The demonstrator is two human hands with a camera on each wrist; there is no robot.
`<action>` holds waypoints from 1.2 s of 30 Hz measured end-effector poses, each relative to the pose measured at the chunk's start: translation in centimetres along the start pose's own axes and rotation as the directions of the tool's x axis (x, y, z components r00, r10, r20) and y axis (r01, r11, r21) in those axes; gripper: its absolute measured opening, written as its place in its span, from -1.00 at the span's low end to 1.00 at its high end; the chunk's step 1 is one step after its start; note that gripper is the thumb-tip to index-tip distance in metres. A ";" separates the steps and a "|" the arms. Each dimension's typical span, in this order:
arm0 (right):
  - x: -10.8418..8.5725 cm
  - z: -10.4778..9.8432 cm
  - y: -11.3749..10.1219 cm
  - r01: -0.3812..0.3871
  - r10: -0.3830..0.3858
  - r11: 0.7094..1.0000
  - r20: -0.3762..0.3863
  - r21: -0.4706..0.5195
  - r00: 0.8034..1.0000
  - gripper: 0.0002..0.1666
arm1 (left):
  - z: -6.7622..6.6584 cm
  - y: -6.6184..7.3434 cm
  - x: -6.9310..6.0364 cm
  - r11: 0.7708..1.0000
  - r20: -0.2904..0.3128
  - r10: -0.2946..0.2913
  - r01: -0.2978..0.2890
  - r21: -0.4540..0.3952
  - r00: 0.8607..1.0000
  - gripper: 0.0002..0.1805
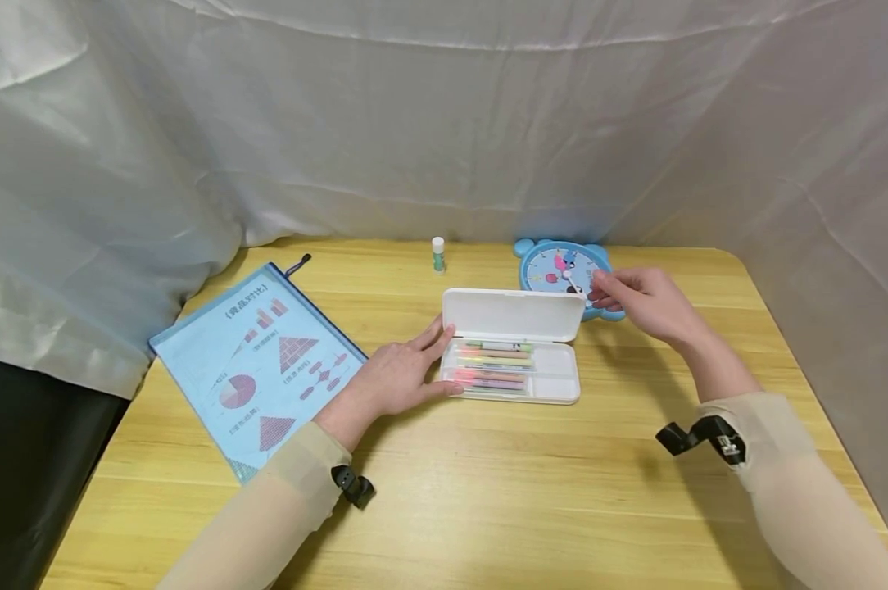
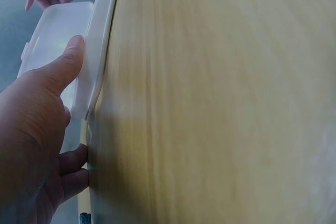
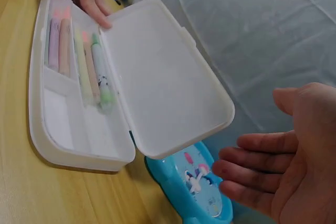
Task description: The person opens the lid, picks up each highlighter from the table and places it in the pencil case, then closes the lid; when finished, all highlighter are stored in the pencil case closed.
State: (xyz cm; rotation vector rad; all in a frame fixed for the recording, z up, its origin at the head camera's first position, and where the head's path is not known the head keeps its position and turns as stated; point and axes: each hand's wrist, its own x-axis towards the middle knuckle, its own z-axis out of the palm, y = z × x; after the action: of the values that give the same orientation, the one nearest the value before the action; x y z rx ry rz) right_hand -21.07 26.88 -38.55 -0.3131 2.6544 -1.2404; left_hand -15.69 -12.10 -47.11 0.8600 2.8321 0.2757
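Note:
A white pencil case [image 1: 556, 387] stands on the table with its lid [image 1: 514, 315] raised. Several coloured pens [image 3: 86, 69] lie in its compartments, with pinkish and purple ones apart from the yellow and green ones. My left hand [image 1: 396, 373] holds the case by its left end, thumb at the front edge and fingers toward the hinge side. Off the lid's right end, my right hand [image 1: 646, 303] hovers near a blue toy clock [image 1: 555, 266]. Its fingers are loosely bent and hold nothing in the right wrist view. The lid and right hand cover part of the clock.
A blue zip document pouch [image 1: 260, 369] with printed charts lies at the left, partly behind my left forearm. A glue stick [image 1: 438, 256] with a white cap stands upright at the back. Grey cloth [image 1: 444, 123] hangs along the table's back and sides.

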 end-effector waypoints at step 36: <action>1.0 2.0 0.3 -0.207 0.190 0.973 0.150 0.102 0.970 -0.16 | 0.0 0.0 -0.1 0.996 -0.044 -0.028 0.024 -0.089 0.999 0.34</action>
State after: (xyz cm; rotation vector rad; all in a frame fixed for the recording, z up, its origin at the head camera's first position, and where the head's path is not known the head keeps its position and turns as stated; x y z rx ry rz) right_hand -21.58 25.35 -40.14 -0.1068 2.4159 -1.2550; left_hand -15.67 -12.18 -47.12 0.8077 2.8459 0.4179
